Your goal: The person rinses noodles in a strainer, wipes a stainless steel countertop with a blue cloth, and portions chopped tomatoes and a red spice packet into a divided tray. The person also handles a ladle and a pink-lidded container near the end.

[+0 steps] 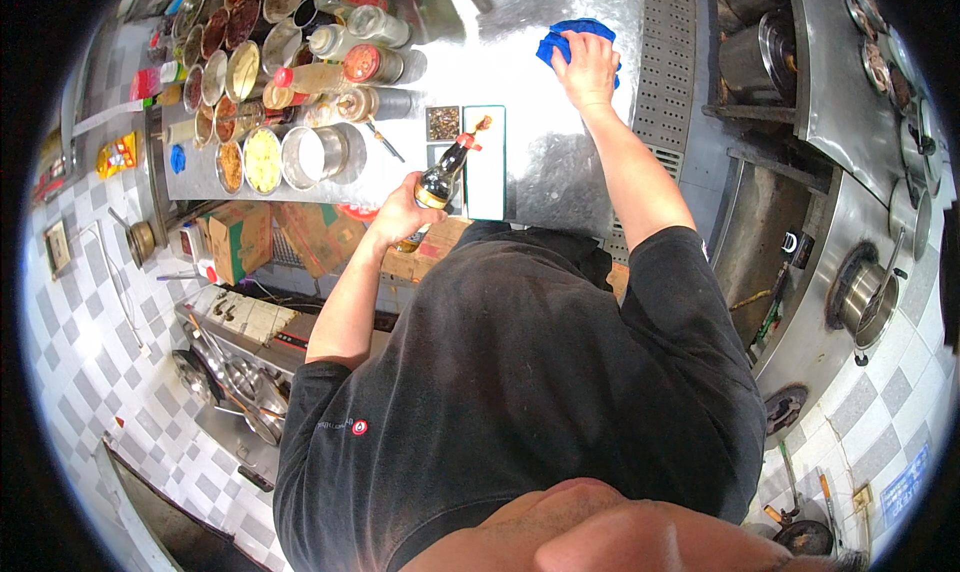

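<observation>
My left hand (397, 216) is wrapped around a dark glass sauce bottle (450, 159) with a red neck and a yellow-banded label. The bottle is tilted, its top over a white rectangular tray (486, 186) with a green rim. My right hand (586, 69) presses on a crumpled blue cloth (589, 27), which lies on the stainless steel table (559, 174) farther off to the right. Next to the tray, a small square container (443, 124) holds dark dried bits, probably spice. The bottle hides part of whatever sits below that container.
Crowding the table's left side are several metal pots of condiments, among them one with chopped pale yellow food (262, 161), and squeeze bottles (330, 42). A slim dark-handled tool (386, 143) lies near them. A perforated metal strip (664, 69) borders the right edge. Cardboard boxes (238, 238) stand below.
</observation>
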`<action>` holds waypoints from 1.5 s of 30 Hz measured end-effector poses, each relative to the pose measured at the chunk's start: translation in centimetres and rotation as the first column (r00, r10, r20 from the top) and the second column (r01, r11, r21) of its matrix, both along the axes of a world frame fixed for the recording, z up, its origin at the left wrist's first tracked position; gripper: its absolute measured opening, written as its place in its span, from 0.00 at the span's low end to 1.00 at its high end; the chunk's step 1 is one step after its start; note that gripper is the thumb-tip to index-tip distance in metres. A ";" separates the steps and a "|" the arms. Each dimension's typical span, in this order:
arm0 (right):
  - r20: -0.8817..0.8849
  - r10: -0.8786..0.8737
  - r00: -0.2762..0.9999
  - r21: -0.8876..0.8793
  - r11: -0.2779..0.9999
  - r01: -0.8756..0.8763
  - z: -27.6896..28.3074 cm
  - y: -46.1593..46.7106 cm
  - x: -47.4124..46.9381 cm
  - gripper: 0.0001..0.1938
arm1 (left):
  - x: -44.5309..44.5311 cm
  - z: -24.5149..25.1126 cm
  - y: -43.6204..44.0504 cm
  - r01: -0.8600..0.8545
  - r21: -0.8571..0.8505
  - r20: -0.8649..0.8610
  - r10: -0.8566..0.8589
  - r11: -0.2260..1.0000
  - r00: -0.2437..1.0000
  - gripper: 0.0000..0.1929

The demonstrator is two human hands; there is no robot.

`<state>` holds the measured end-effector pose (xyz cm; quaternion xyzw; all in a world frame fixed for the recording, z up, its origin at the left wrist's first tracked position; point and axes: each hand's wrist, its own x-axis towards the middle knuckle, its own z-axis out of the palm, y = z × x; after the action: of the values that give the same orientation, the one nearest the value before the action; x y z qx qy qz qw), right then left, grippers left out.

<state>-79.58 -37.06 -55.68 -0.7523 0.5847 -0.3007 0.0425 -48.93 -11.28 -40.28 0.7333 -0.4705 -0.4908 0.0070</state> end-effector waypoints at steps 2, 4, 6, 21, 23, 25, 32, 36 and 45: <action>0.008 0.004 1.000 -0.006 1.000 -0.004 -0.1 0.0 -0.1 0.18 | -0.2 0.3 -0.4 0.005 0.010 0.006 -0.005 1.000 1.000 0.55; 0.014 0.008 1.000 -0.003 1.000 -0.008 -0.1 0.0 -0.1 0.18 | -0.3 0.6 -0.7 0.015 0.021 0.015 -0.015 1.000 1.000 0.55; 0.016 0.010 1.000 0.001 1.000 -0.010 0.0 0.0 -0.1 0.18 | -0.4 0.7 -0.8 0.005 0.019 -0.004 -0.005 1.000 1.000 0.55; 0.018 0.022 1.000 -0.010 1.000 -0.022 -0.4 0.0 -0.3 0.19 | -2.0 2.5 -2.0 -0.045 0.001 -0.013 0.045 0.999 0.999 0.49; 0.022 0.027 0.999 0.025 0.999 -0.027 -0.2 0.1 -0.2 0.18 | -2.0 2.2 -1.8 -0.044 -0.019 -0.023 0.044 0.999 0.999 0.50; 0.026 0.027 0.999 0.006 1.000 -0.028 -0.3 0.1 -0.1 0.18 | -1.7 1.6 -1.3 -0.035 -0.055 -0.018 0.034 0.998 0.999 0.50; 0.026 0.032 0.999 -0.043 0.999 -0.031 -0.8 0.0 -0.3 0.20 | -2.0 2.0 -1.3 -0.019 0.029 0.003 0.019 0.999 1.000 0.48; 0.018 0.029 0.999 -0.012 1.000 -0.029 -0.8 0.0 -0.3 0.21 | -2.4 2.6 -1.2 -0.040 0.003 0.027 0.040 0.999 0.999 0.48; 0.028 0.036 0.999 -0.005 0.999 -0.036 -1.0 -0.1 -0.3 0.21 | -2.2 2.2 -1.0 -0.023 -0.007 0.025 0.024 1.000 0.999 0.48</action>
<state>-79.87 -37.20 -56.66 -0.7586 0.5697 -0.3115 0.0544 -51.12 -12.27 -38.04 0.7447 -0.4636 -0.4800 0.0094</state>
